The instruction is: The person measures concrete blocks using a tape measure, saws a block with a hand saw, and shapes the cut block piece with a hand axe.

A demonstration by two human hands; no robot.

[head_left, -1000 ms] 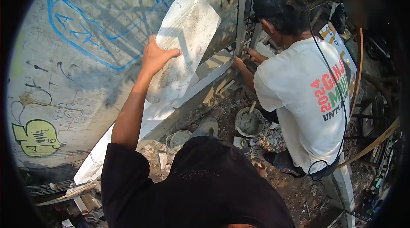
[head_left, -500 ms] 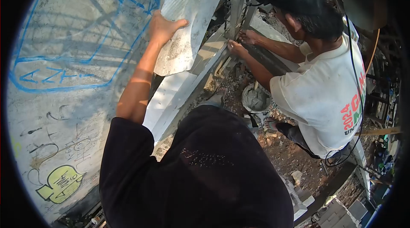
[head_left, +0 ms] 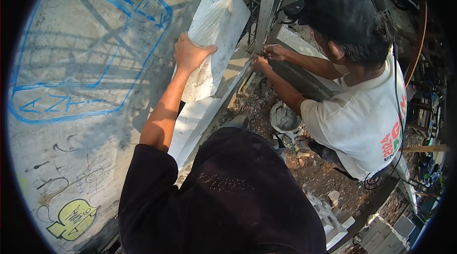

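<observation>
My left hand (head_left: 192,55) grips a white lightweight concrete block (head_left: 214,47). The thumb lies across the block's face and the fingers curl over its edge on the wall side. Tilted, the block stands over a row of pale blocks (head_left: 190,125) running along the grey wall; whether its full underside touches them I cannot tell. No part of my right hand shows; my dark shirt (head_left: 228,192) fills the lower middle. Past the far end of the row, a co-worker's two hands (head_left: 267,56) are close together at the foot of an upright post (head_left: 269,6).
The painted wall (head_left: 62,159) rises on the left. A co-worker in a white shirt (head_left: 352,116) and black cap crouches at the right. Between us stands a bucket of grey mortar (head_left: 285,117) on rubble-strewn soil. Several blocks (head_left: 331,220) lie at the lower right.
My view has shifted, so most things sit lower in the picture. The block's upper end now shows whole, still in my left hand. The co-worker's hands stay by the post.
</observation>
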